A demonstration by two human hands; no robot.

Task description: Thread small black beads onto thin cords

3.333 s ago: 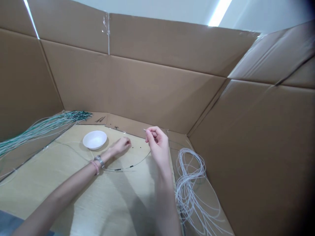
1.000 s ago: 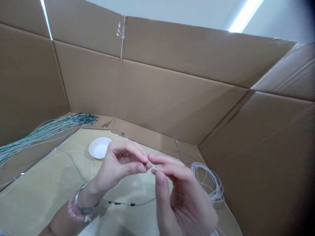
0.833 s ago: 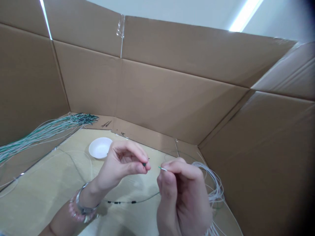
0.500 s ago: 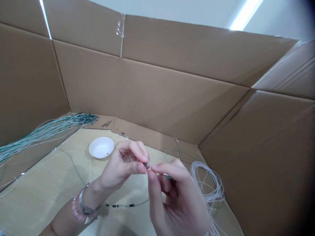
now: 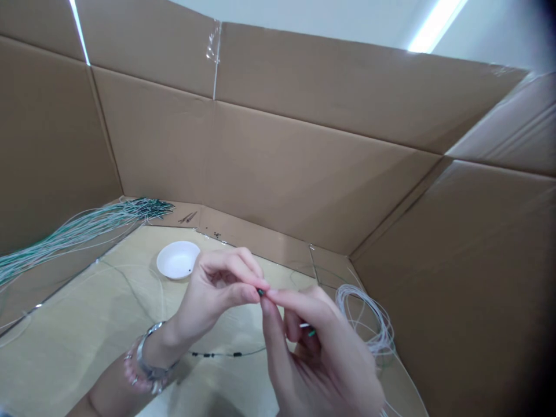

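A small dark green-black piece (image 5: 260, 292), too small to identify, sits between the thumb and forefinger of my left hand (image 5: 217, 286). My right hand (image 5: 315, 341) is closed in a pinch, its thumb and forefinger tips meeting the left fingertips at that piece. Short white and green wires (image 5: 311, 332) poke out from among the right hand's curled fingers. Beneath both hands, a thin dark wire (image 5: 252, 353) carries several small black sleeves (image 5: 237, 354). What lies inside the right fingertips is mostly hidden.
A white bowl (image 5: 177, 260) with a tiny dark bit stands behind my left hand. White and green wires (image 5: 95, 223) lie far left, beside tweezers (image 5: 188, 217) and black specks (image 5: 216, 234). Coiled white wire (image 5: 369, 310) is at right. Cardboard walls (image 5: 304, 168) enclose the table.
My right fingertips have come up against the dark piece in my left hand. The white and green wire ends show more, and the sleeved wire has shifted slightly right and up.
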